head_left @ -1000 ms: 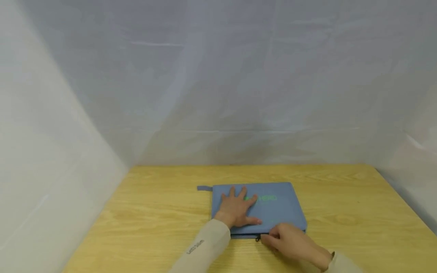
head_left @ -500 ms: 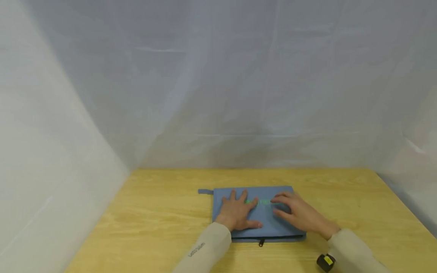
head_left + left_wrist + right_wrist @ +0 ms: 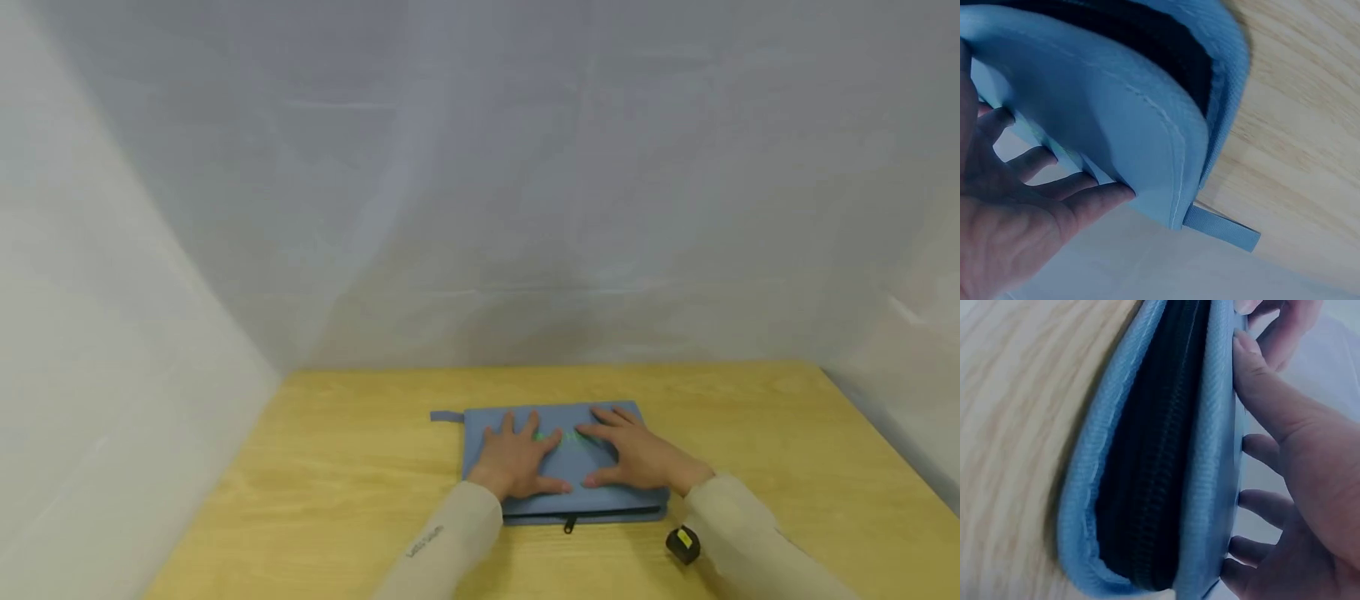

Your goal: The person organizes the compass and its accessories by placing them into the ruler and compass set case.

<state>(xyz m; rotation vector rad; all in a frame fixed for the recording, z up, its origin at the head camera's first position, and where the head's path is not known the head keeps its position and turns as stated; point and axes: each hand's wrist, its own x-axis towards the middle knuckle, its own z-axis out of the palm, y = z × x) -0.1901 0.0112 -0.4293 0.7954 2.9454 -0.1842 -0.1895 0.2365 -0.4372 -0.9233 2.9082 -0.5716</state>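
A blue fabric zip pouch (image 3: 573,462) lies flat on the table, with green lettering partly covered by the fingers. My left hand (image 3: 516,463) rests on its left half, fingers spread. On the right half my right hand (image 3: 637,454) lies with fingers spread and thumb pointing left. Along the near edge runs a black zipper (image 3: 1154,487), its teeth meshed in the stretch seen in the right wrist view. The black zipper pull (image 3: 570,525) hangs at the middle of that edge. A blue fabric tab (image 3: 1222,226) sticks out from the pouch's far left corner.
The wood-grain table (image 3: 337,483) extends around the pouch. Pale sheeting (image 3: 480,208) stands behind it and at both sides. A small black device (image 3: 683,544) with a yellow label sits at the right sleeve (image 3: 735,517).
My right hand has let go of the zipper pull, risen over the pouch and come down on its right half. The left hand has stayed in place on the pouch.
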